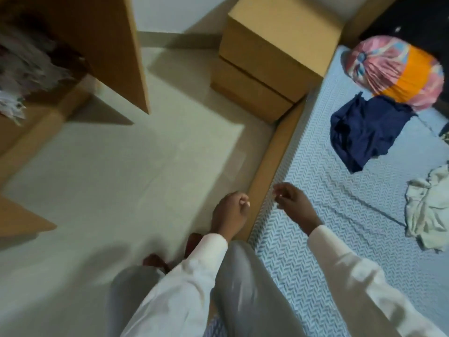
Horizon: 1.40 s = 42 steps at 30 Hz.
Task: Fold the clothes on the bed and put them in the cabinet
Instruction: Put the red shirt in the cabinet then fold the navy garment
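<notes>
Blue-patterned bed [315, 215] holds a navy garment [364, 132], a pale crumpled garment [427, 210] near right, a pink-orange bundle [398, 71] farthest.

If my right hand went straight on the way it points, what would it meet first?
Likely the wooden bed frame; the right hand hangs just short of it, though depth is unclear.

Left hand [230, 211] and right hand [295, 203] hang empty; navy garment [366, 132] lies on bed [340, 239]
</notes>
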Motion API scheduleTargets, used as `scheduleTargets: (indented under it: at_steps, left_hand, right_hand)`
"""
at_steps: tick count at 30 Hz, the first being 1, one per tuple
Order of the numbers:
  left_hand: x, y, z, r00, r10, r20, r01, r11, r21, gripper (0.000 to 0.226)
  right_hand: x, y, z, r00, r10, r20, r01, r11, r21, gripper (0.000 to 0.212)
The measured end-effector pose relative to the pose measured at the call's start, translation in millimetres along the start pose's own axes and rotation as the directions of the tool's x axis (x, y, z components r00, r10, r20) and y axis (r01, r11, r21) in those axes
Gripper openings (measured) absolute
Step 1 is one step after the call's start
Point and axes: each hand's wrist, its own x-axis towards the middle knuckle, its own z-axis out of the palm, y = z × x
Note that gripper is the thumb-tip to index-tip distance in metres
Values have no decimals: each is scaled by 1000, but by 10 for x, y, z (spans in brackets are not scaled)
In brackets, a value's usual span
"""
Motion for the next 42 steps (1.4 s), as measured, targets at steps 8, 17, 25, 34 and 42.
scheduleTargets:
  at_steps: [8,17,25,34,42]
  left_hand:
    - [737,571,1191,926,293,239,-334,929,159,28]
    - [594,1109,2047,889,74,453,-434,455,778,86]
    - [565,1095,2543,954,54,294,-298,254,920,119]
    - [547,1079,2573,962,58,268,-273,273,922,115]
    - [326,827,2218,952,197,233,-304,567,765,93]
  right_hand:
    - [642,1185,-886,979,19,-205,-31,998,-52,42]
    - [1263,2106,-2062,968,44,-248,-140,911,-387,64]
    - [1989,2289,-2389,979,-98,-178,-12,845,-534,51]
    - [1406,2079,-2225,959,-177,-222,65,897,-437,22]
    - [-176,2159,-1777,973,-182,-143,187,982,21,27]
